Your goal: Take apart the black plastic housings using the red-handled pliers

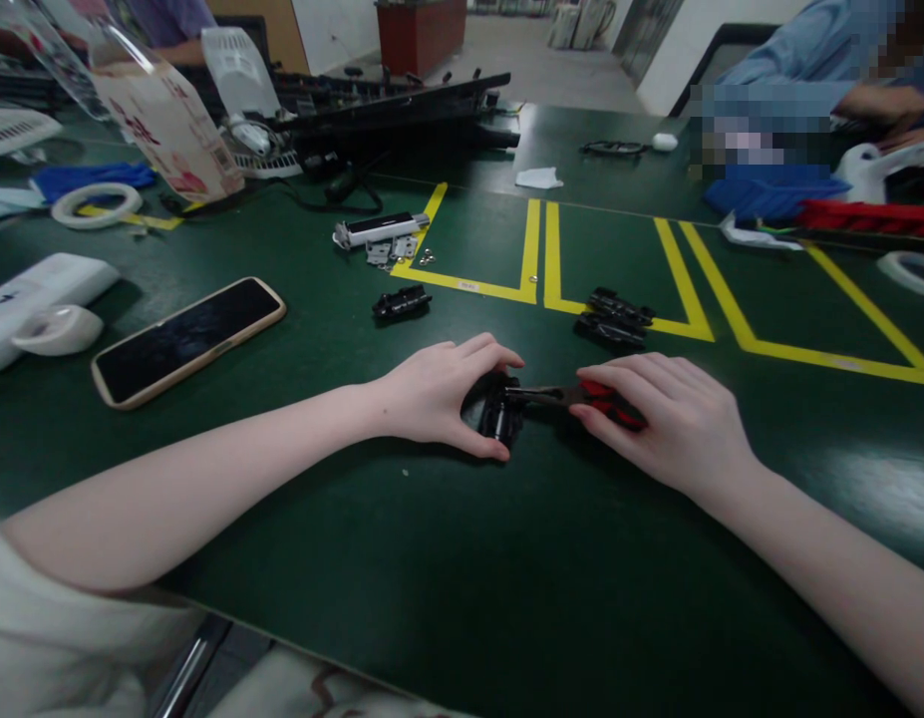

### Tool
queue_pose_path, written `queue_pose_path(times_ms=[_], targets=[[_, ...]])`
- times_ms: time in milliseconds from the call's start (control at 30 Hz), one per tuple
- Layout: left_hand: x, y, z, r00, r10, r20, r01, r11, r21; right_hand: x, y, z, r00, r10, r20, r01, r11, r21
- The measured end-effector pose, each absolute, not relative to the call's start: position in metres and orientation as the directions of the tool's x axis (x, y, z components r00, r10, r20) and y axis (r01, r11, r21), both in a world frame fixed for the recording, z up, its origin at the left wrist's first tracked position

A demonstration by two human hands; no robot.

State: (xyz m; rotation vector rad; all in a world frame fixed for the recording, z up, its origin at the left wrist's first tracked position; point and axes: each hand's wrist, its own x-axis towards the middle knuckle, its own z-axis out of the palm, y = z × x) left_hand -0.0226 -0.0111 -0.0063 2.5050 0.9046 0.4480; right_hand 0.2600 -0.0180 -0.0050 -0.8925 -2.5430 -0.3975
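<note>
My left hand [451,399] grips a small black plastic part [500,414] by its two ends, thumb at the near end and fingers at the far end. In my right hand [675,419] is a pair of pliers with red handles [607,401], pointing left. The metal jaws of the pliers touch the upper part of the black piece; what they pinch there is too small to make out. Another black plastic part [402,303] lies beyond my left hand. Two more black parts [615,317] lie together beyond my right hand.
A phone [188,339] and a white tape roll [58,329] lie at left. Small metal plates [391,249] sit beside a white-and-black device [379,229]. Farther back are a bottle [169,130] and a long black assembly [402,105]. A person's sleeve [775,75] shows across the table.
</note>
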Motion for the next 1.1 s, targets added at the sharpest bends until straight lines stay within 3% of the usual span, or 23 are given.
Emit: queue_pose_path(times_ms=[1100], targets=[[-0.0193,-0.0102,-0.0054,0.754,0.645,0.126,0.518,-0.701,0.49,0.2594,-0.0157,-0.0087,-0.732,0.482,0.481,0.609,0.78,0.146]])
